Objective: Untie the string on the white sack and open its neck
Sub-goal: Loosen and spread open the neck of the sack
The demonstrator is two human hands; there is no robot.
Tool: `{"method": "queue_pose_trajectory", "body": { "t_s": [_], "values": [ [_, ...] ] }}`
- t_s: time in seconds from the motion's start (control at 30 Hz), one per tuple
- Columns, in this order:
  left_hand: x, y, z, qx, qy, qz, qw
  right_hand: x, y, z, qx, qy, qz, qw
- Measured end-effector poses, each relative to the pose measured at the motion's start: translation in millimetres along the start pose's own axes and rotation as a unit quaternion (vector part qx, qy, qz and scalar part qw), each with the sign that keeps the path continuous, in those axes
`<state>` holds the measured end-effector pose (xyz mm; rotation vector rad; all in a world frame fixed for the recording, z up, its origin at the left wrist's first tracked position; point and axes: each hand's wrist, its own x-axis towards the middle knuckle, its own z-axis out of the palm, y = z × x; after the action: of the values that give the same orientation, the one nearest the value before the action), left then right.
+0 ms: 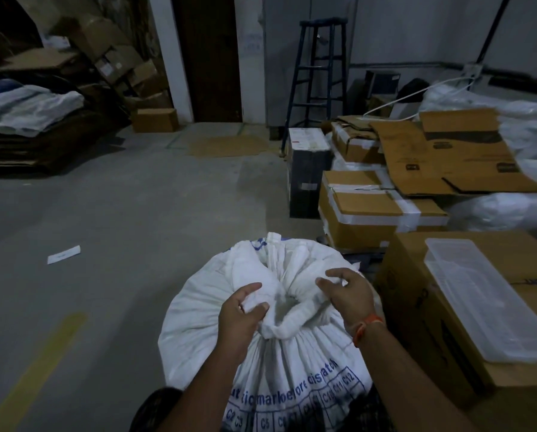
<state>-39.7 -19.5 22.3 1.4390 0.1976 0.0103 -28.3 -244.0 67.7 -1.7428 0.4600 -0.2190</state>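
Note:
A full white woven sack [204, 319] with blue print stands on the floor in front of me. Its neck [284, 307] is bunched and gathered at the top, with folds of fabric sticking up. My left hand [242, 310] pinches a fold of the neck fabric on the left side. My right hand [346, 291], with an orange band on the wrist, grips the fabric on the right side of the neck. The neck looks partly loosened between the two hands. I cannot make out the string among the folds.
Cardboard boxes [373, 213] are stacked close on the right, one with a clear plastic lid [491, 300] on top. A blue stool [320, 76] stands by the back wall. Flattened cardboard and sacks [27, 110] pile up at left. A paper slip [63, 254] lies on the concrete floor.

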Motion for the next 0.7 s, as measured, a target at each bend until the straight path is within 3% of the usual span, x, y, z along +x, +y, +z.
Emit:
{"method": "queue_pose_trajectory", "body": {
  "t_s": [0.1, 0.27, 0.43, 0.6, 0.7],
  "values": [
    [-10, -4, -9, 0.027, -0.001, 0.002, 1.0, -13, 9, -9, 0.007, 0.049, 0.004, 0.999],
    [-34, -23, -27, 0.113, 0.083, -0.006, 0.99, -31, 46, -35, -0.011, 0.082, 0.029, 0.996],
    [-66, -50, -36, 0.236, 0.14, -0.028, 0.961, -60, 90, -56, -0.122, 0.055, 0.053, 0.99],
    [-91, -83, -49, 0.32, 0.124, -0.066, 0.937, -75, 112, -71, -0.214, -0.053, 0.148, 0.964],
    [-94, -89, -50, 0.346, 0.115, -0.069, 0.929, -74, 120, -68, -0.284, -0.059, 0.168, 0.942]
  ]
}}
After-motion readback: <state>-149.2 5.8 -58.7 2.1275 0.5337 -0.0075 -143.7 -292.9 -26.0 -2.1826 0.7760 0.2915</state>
